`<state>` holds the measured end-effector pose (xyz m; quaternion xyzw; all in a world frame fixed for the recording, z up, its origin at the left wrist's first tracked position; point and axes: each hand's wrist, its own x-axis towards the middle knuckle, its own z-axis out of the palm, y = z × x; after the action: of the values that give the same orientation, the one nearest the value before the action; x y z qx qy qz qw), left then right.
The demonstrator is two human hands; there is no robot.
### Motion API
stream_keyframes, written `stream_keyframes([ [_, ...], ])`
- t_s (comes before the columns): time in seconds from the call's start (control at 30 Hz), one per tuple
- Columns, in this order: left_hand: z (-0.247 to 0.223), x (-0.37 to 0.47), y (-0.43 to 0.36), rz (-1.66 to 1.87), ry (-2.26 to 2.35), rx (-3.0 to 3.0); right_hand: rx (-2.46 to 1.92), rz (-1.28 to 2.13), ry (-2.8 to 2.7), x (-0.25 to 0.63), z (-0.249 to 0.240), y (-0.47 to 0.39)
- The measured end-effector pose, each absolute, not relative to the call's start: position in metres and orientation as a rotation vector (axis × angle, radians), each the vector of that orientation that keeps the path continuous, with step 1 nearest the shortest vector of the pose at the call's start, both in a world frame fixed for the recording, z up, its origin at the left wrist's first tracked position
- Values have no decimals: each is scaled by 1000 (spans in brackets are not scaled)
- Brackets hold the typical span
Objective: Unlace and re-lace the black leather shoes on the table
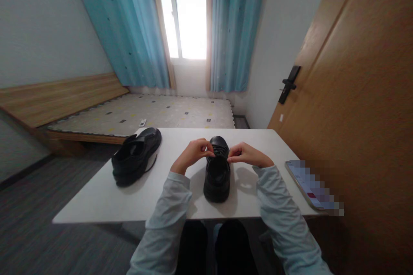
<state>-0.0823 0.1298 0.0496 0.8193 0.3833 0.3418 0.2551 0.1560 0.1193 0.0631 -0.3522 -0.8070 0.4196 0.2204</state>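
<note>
A black lace-up shoe (217,182) stands upright on the white table in front of me, its toe pointing away and its opening facing me. Dark laces (221,149) cross its front. At the left side of the lacing, my left hand (200,149) is closed in a pinch on the shoelace. My right hand (239,154) pinches the lace on the opposite side, fingertips against the shoe's upper. The thin lace ends hardly show against the black shoe. To the left rests the other black shoe (129,167), angled, with a loose lace (152,164) beside it.
The white table (180,200) ends just before my knees. A tablet or phone (306,184), partly pixelated, lies along its right edge. Beyond are a bed (161,109) with a small white object (143,123) and blue curtains (232,30). A wooden door (355,94) stands at right.
</note>
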Motion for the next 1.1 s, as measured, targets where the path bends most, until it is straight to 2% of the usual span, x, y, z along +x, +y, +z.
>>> stream_keyframes([
  [0.27, 53, -88, 129, 939, 1048, 2352, -829, 1249, -2062, 150, 65, 115],
  [0.4, 53, -87, 128, 991, 1138, 2475, -886, 1295, -1845, 141, 57, 116],
  [0.6, 53, -86, 125, 932, 1024, 2436, -997, 1336, -1544, 130, 43, 124],
  [0.77, 52, -86, 124, 1015, 943, 2395, -1005, 1419, -1464, 129, 43, 125],
  [1.1, 44, -85, 129, 1198, 929, 2739, -1091, 1477, -1331, 122, 42, 124],
])
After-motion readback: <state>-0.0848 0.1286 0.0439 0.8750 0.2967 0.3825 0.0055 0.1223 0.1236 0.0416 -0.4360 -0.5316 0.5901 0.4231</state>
